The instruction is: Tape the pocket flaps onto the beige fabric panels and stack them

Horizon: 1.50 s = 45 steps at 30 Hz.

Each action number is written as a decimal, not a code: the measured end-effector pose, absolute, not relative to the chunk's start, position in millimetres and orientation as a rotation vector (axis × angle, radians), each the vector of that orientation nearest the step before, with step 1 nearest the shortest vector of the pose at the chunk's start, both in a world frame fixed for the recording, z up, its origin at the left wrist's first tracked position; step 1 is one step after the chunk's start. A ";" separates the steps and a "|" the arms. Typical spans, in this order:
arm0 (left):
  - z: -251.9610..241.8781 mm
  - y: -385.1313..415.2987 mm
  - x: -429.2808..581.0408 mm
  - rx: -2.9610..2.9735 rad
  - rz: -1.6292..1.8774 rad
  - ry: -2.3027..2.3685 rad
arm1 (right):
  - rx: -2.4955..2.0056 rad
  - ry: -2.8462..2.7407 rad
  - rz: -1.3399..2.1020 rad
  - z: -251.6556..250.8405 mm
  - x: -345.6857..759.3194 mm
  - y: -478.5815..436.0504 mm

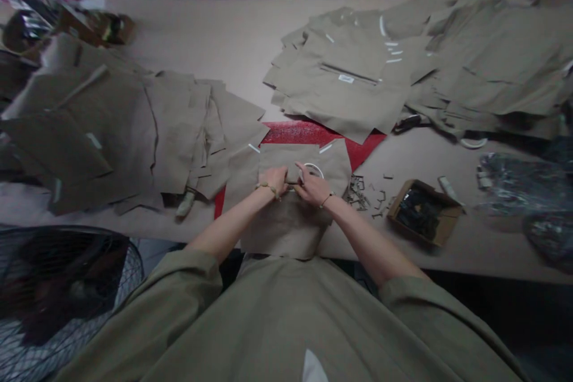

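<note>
A khaki fabric panel (286, 233) lies in front of me, its lower end hanging over the table's near edge. My left hand (272, 181) is closed, pinching the fabric near the panel's middle. Close beside it, my right hand (313, 187) is closed too, fingers pressed on the same spot. A small narrow strip shows between the fingertips; its kind is too small to make out. A white ring (314, 169) shows at the back of my right hand, and I cannot tell whether it is held. Red material (304, 130) lies under the panel.
Stacked khaki pieces lie in a left pile (125, 125) and a right pile (349, 65). Small metal bits (357, 192) are scattered beside a cardboard box (441, 215) holding dark items. Clear plastic bags (514, 182) sit at right. A wire basket (129, 262) stands lower left.
</note>
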<state>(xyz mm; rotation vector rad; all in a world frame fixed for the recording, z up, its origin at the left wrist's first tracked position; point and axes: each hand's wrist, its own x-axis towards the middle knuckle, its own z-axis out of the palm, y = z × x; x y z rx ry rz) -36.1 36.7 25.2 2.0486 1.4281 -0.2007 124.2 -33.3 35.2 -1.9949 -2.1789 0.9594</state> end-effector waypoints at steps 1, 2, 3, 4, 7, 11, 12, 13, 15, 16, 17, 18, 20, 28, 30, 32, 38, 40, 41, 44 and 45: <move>28.6 26.0 -38.5 2.042 -0.027 1.346 | -1.997 -2.134 0.951 43.6 125.2 -43.2; 32.3 14.7 -40.3 2.002 0.139 1.258 | -2.000 -2.091 0.953 51.5 125.8 -53.8; 36.4 3.0 -41.1 1.936 0.283 1.184 | -1.993 -2.055 0.957 58.6 125.9 -64.5; 40.8 -8.7 -40.8 1.864 0.407 1.130 | -1.980 -2.027 0.964 64.5 125.7 -75.0; 55.0 -40.8 -35.5 1.741 0.510 1.135 | -1.951 -1.939 0.984 73.5 124.2 -103.6; 74.7 -71.6 -33.8 1.888 0.468 1.193 | -1.902 -1.763 1.033 72.9 126.3 -131.0; 78.9 -77.4 -35.4 1.958 0.480 1.211 | -1.878 -1.727 1.061 72.8 127.9 -135.8; 82.4 -82.5 -37.4 2.023 0.503 1.234 | -1.854 -1.699 1.091 73.3 129.7 -139.8; 87.1 -91.1 -41.2 2.126 0.540 1.260 | -1.817 -1.673 1.132 75.9 133.2 -145.6; 88.3 -94.7 -42.4 2.165 0.539 1.252 | -1.812 -1.668 1.132 77.6 134.4 -147.5; 88.7 -97.9 -42.9 2.198 0.522 1.232 | -1.815 -1.663 1.121 79.1 135.0 -149.1; 88.6 -100.9 -43.0 2.224 0.492 1.211 | -1.820 -1.650 1.113 79.9 134.8 -150.2; 87.6 -106.6 -41.9 2.256 0.434 1.193 | -1.792 -1.577 1.159 78.0 131.6 -151.9; 67.6 -91.5 -50.0 2.093 0.507 1.306 | -1.690 -0.738 1.284 41.6 137.5 -146.4; 54.4 -64.6 -53.7 1.911 0.443 1.417 | -1.876 -0.741 1.039 39.4 162.1 -138.0; 41.2 -34.8 -54.8 1.780 0.283 1.505 | -2.083 -0.816 0.848 38.1 190.1 -126.1; 23.0 10.2 -39.3 1.757 -0.122 1.623 | -2.578 -1.066 0.676 19.6 233.5 -92.0; 21.7 11.1 -30.3 1.817 -0.188 1.667 | -2.635 -1.077 0.689 12.9 233.4 -87.7; 21.2 11.3 -25.9 1.840 -0.214 1.688 | -2.644 -1.087 0.696 10.5 232.5 -86.6; 20.4 15.5 -16.1 1.857 -0.274 1.741 | -2.651 -1.119 0.719 7.4 230.1 -84.3; 20.6 18.0 -14.7 1.854 -0.290 1.751 | -2.658 -1.121 0.720 7.3 230.0 -83.8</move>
